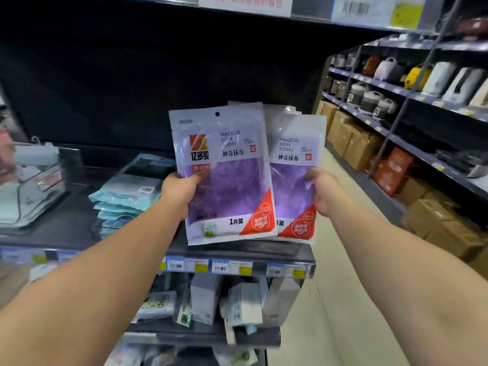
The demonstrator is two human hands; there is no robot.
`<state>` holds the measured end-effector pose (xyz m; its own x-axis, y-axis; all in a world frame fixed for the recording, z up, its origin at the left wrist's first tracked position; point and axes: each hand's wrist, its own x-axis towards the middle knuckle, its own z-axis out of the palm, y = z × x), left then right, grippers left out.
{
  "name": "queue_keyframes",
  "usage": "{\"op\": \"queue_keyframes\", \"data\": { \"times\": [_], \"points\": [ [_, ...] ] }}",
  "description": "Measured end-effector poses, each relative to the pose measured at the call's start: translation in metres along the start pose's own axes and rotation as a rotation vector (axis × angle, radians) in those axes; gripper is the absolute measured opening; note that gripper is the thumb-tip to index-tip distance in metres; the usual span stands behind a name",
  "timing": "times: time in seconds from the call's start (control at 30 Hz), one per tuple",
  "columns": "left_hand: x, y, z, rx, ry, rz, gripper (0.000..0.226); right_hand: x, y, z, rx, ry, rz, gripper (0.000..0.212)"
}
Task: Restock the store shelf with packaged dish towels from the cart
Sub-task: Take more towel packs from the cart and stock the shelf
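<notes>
My left hand grips a purple dish towel pack by its left edge, thumb on the front. My right hand grips a second purple dish towel pack by its right edge, with at least one more pack showing behind it. Both are held upright, overlapping, above the right end of the dark shelf. A stack of teal towel packs lies on that shelf to the left. The cart is out of view.
A clear plastic bin with pale goods stands at the shelf's left. Price tags line the shelf's front edge, with white boxes on the shelf below. The aisle floor runs right, beside cardboard boxes and appliance shelves.
</notes>
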<state>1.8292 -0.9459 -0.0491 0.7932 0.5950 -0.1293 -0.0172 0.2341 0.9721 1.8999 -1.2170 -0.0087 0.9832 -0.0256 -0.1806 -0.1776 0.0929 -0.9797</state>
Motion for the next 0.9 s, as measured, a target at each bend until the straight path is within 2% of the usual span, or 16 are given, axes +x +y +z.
{"op": "queue_keyframes", "data": {
  "times": [0.1, 0.23, 0.43, 0.63, 0.73, 0.9],
  "points": [
    [-0.005, 0.000, -0.001, 0.016, 0.039, 0.011, 0.038, 0.008, 0.000, -0.001, -0.014, -0.024, -0.013, 0.022],
    [-0.011, 0.002, 0.000, 0.016, 0.073, 0.020, 0.032, 0.014, 0.000, 0.000, 0.042, -0.071, 0.003, 0.024],
    [-0.018, 0.007, -0.002, 0.018, 0.100, 0.033, 0.047, 0.020, 0.002, 0.005, 0.066, -0.099, -0.023, 0.033],
    [-0.022, 0.009, 0.000, 0.004, 0.115, 0.028, 0.052, 0.021, 0.002, 0.009, 0.064, -0.083, -0.033, 0.034],
    [-0.023, 0.009, 0.000, 0.009, 0.119, 0.030, 0.051, 0.016, 0.003, 0.016, 0.071, -0.089, -0.016, 0.026],
    [-0.024, 0.006, -0.004, 0.014, 0.119, 0.030, 0.040, 0.020, 0.008, 0.018, 0.035, -0.076, -0.032, 0.025]
  ]
}}
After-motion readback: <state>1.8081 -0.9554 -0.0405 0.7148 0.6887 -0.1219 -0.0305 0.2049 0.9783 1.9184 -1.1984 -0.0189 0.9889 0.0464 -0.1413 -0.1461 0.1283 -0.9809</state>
